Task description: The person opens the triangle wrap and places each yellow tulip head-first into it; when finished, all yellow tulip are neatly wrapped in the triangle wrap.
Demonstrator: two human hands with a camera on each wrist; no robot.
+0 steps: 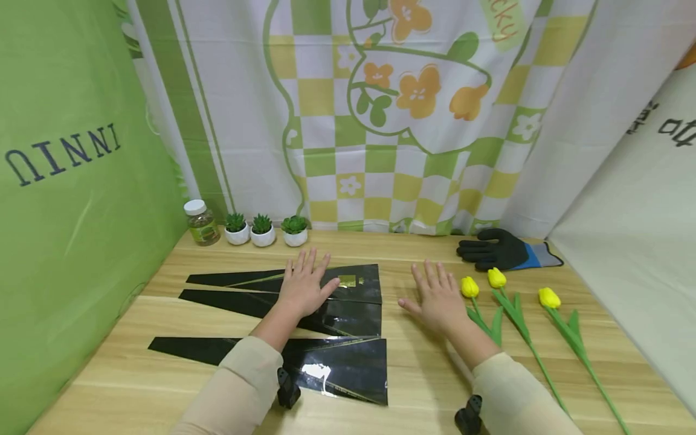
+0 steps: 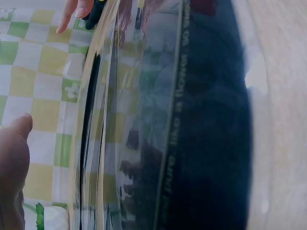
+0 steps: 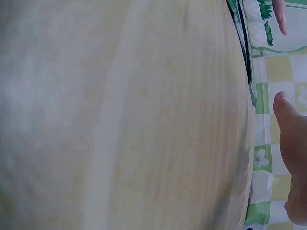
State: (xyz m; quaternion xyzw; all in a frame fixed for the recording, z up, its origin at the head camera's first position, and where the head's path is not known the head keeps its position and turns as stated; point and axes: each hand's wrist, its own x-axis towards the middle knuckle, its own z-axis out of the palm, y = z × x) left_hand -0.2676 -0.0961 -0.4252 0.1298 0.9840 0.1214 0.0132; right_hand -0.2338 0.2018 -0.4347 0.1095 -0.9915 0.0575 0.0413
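Note:
My left hand (image 1: 304,287), fingers spread, is over the upper two of three flat, glossy black tapered sleeves. The far sleeve (image 1: 367,281) bears a gold label, the middle sleeve (image 1: 353,317) lies just below it, and the near sleeve (image 1: 353,368) is under my left forearm. Printed lettering runs along a black sleeve (image 2: 211,120) in the left wrist view. My right hand (image 1: 437,299) is spread too, above the wooden table between the sleeves and a yellow tulip (image 1: 470,287). Neither hand holds anything. Whether the left one touches the sleeves I cannot tell.
Two more long-stemmed yellow tulips, a middle tulip (image 1: 497,278) and a right tulip (image 1: 549,298), lie at the right. Behind them is a black and blue work glove (image 1: 500,249). A lidded jar (image 1: 202,223) and three small potted succulents (image 1: 263,232) line the back left edge.

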